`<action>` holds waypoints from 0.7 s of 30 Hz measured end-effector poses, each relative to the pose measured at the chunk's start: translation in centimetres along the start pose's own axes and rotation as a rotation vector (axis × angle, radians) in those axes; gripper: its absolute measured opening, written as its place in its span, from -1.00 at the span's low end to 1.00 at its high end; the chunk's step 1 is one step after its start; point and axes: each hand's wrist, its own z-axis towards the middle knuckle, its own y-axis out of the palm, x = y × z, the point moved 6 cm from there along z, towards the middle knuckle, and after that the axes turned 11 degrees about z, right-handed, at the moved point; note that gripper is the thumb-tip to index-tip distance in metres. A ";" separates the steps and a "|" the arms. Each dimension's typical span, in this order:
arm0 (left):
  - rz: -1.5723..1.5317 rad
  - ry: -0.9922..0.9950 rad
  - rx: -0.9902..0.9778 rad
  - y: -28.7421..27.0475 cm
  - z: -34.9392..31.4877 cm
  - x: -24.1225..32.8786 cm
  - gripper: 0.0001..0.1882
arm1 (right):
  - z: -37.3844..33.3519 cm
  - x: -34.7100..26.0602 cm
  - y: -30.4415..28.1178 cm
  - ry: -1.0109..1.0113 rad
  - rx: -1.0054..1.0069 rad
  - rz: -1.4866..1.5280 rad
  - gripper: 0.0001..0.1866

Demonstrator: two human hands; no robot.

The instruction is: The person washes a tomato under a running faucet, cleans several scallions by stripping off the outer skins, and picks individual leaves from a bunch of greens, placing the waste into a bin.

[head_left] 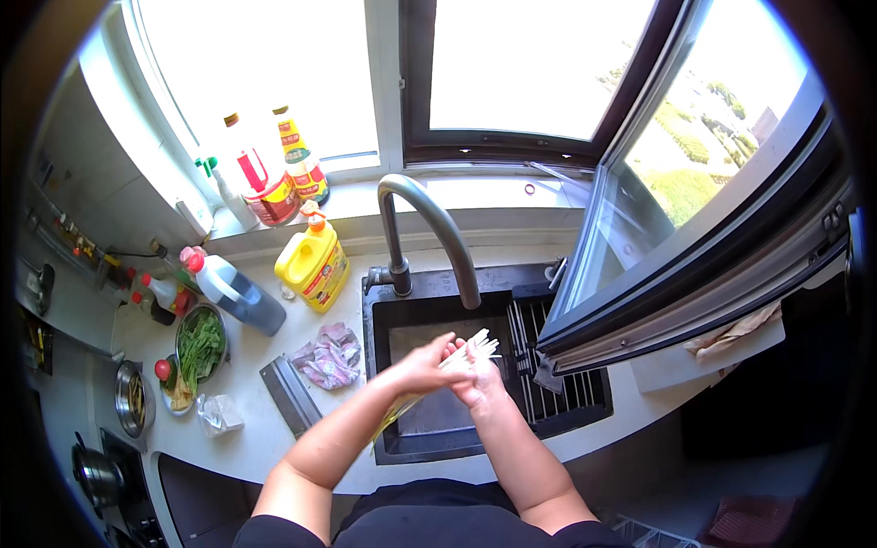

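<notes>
Dark sink (448, 422), one faucet (468, 289); two hands (422, 369) (481, 391) clasping one bundle of pale stalks (471, 351).

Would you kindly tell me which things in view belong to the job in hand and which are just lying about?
Apparently in the job:
bundle of pale stalks, between left hand and right hand
black sink, beneath them
tap, probably

Apparently just lying about:
yellow jug
crumpled cloth
red-capped bottle
clear plastic bag
</notes>
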 end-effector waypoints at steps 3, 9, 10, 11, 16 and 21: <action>-0.257 -0.200 -0.050 1.9 -0.6 1.7 0.06 | -1.7 -1.5 0.1 -0.056 -0.064 -0.086 -0.67; -0.061 0.086 0.254 2.5 -1.9 3.7 -0.53 | -8.1 -4.3 0.7 -0.265 -0.121 -0.606 -0.68; -0.075 0.059 0.225 2.6 -2.4 4.3 -0.60 | -9.5 -5.1 0.5 -0.319 -0.086 -0.749 -0.68; -0.086 0.031 0.211 2.5 -3.1 4.4 -0.67 | -11.0 -6.2 0.1 -0.485 -0.097 -0.858 -0.68; -0.389 0.264 0.541 1.8 -4.8 10.0 -0.84 | -18.7 -12.0 -1.0 -1.546 -0.159 -0.701 -0.72; -0.561 0.397 0.679 1.4 -5.1 16.8 -0.81 | -19.8 -11.2 3.9 -1.507 -0.366 -0.523 -0.67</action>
